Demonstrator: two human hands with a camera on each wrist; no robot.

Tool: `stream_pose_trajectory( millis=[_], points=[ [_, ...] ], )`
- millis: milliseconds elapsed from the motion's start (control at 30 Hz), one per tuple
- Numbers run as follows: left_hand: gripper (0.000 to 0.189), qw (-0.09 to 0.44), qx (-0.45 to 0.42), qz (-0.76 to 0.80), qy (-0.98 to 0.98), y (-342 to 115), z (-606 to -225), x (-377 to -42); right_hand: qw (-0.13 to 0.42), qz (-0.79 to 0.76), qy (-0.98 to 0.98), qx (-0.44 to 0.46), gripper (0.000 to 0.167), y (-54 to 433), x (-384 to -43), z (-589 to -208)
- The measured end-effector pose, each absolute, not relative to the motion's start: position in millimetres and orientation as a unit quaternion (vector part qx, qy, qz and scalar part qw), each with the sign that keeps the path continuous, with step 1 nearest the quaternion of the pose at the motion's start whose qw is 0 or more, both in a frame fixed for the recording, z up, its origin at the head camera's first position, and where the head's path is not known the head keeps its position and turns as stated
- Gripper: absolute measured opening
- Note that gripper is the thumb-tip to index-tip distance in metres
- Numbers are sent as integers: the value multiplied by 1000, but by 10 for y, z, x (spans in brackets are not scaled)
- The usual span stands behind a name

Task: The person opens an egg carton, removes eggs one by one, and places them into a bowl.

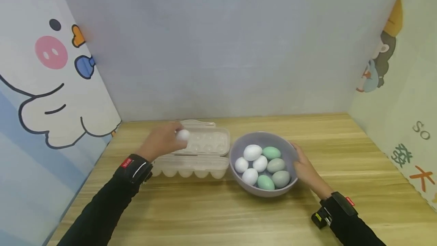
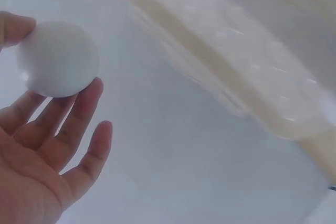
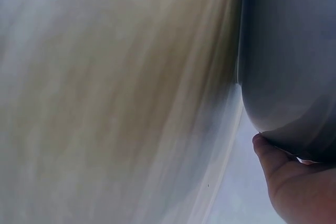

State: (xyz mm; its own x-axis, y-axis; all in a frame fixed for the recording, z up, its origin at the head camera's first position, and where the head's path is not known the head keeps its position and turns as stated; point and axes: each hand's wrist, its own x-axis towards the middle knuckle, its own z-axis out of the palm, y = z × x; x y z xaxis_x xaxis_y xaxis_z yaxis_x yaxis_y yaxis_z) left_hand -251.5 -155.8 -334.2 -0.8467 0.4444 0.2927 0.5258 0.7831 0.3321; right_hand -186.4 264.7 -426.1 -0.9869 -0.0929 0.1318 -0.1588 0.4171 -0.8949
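Note:
Between its thumb and fingertips my left hand [image 1: 160, 142] pinches a white egg [image 2: 59, 59], raised over an open clear plastic egg carton [image 1: 211, 143]. The carton's two halves lie one behind the other, with rounded cups in the nearer half; my left hand hides part of its left side. To the right stands a grey-purple bowl [image 1: 235, 162] holding several white, green and grey-green eggs [image 1: 266, 182]. My right hand [image 1: 306, 170] grips the bowl's right side. In the right wrist view the thumb [image 3: 281, 163] presses against the bowl's wall.
The carton and bowl stand on a wood-grain table [image 1: 191, 215]. Behind rises a plain pale wall [image 1: 218, 48]. Cartoon-printed panels flank it, one at the left [image 1: 61, 98] and one at the right [image 1: 403, 105].

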Motion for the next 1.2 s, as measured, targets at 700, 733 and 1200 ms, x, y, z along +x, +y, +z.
stream_pose_trajectory(
  millis=[700,733,1200],
  points=[
    [35,69,-490,-87,-865,538,-3131,-2574,53,572,-814,87,67,2710,-1875,-4352],
    [36,66,-493,-79,-864,587,-3146,-2577,55,572,-813,90,66,2701,-1881,-4356],
    [28,36,-504,96,-857,1019,-3515,-2584,34,556,-827,75,66,2694,-1891,-4321]
  ],
)
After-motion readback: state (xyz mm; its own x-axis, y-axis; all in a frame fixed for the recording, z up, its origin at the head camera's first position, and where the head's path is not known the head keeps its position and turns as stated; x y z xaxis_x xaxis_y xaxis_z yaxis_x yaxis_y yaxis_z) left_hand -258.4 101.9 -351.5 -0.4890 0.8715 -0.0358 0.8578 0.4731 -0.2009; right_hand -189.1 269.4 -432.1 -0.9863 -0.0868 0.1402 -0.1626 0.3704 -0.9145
